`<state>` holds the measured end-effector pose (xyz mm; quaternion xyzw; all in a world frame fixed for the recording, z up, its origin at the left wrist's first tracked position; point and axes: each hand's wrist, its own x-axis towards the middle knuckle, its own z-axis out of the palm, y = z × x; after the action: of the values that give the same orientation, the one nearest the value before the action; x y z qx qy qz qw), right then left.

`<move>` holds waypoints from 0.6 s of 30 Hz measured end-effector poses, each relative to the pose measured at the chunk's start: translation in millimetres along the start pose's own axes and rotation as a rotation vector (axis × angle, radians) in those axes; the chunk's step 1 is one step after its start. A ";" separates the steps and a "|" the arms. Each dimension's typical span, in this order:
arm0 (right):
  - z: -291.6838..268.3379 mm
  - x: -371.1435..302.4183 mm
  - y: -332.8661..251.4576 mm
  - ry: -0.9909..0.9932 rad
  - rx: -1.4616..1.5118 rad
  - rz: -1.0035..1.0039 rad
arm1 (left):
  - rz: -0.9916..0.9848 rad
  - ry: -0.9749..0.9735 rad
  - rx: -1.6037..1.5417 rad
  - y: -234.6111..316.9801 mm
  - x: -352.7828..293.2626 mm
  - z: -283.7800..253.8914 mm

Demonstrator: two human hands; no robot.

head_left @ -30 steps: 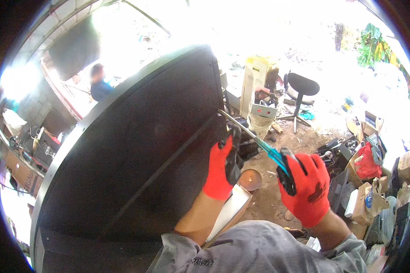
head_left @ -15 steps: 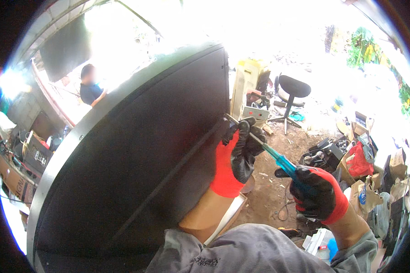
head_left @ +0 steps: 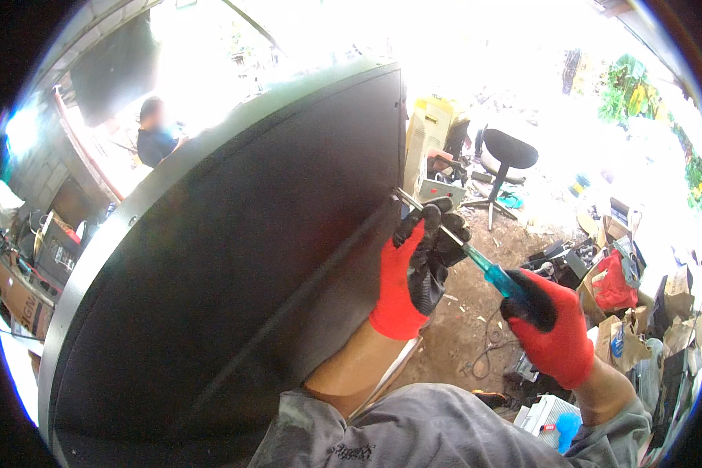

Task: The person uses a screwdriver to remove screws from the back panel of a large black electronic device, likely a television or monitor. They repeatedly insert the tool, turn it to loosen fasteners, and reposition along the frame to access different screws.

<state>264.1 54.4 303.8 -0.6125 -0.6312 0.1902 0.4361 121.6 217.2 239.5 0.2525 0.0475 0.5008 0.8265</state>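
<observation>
A long screwdriver [head_left: 454, 236] with a translucent blue-green handle slants between my hands. My right hand [head_left: 550, 320], in a red and black work glove, is closed round its handle. In a matching glove, my left hand [head_left: 421, 257] closes its fingers about the metal shaft, near the tip. That tip meets the right edge of a large flat black panel [head_left: 234, 257] with a silver-grey rim, most likely the back of a big screen. The panel stands tilted at my left, close to my left forearm. Whether the tip sits on a screw is too small to tell.
Beyond the panel's edge stand a cream casing [head_left: 427, 132] and a black swivel chair [head_left: 510, 160] on dirt ground. Scrap boxes and a red bag [head_left: 615, 282] are heaped at right. A white and blue item [head_left: 550, 417] lies by my right elbow. Another person [head_left: 157, 136] is at far left.
My right hand has turned on the handle, so the red back of its glove now faces up. Both hands and the screwdriver sit slightly further right in view; the panel has shifted slightly too.
</observation>
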 end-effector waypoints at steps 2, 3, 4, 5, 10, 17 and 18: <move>7.0 -5.0 -5.3 0.081 -0.456 -0.149 | -0.019 0.001 -0.046 -4.1 2.3 -2.0; 5.9 -4.2 -3.5 0.077 -0.457 -0.179 | -0.022 -0.009 -0.069 -3.5 3.5 -4.2; 3.8 -2.6 0.2 0.073 -0.459 -0.209 | -0.026 -0.019 -0.093 -3.5 4.8 -6.2; 0.9 -1.0 2.5 0.068 -0.460 -0.240 | 0.000 -0.034 -0.070 -4.2 6.4 -8.2; -13.1 4.2 -1.6 -0.100 0.779 0.606 | 0.084 0.067 0.481 18.9 -5.7 4.2; -21.6 -5.3 1.3 -0.101 0.782 0.598 | 1.549 -0.083 1.850 123.5 -53.9 112.9; -23.5 -6.5 3.6 -0.152 0.811 0.554 | 1.625 0.020 1.982 142.7 -43.8 135.3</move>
<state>283.9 42.1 311.8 -0.5228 -0.3499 0.5732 0.5251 30.1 182.8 415.6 0.7097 0.2373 0.6119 -0.2559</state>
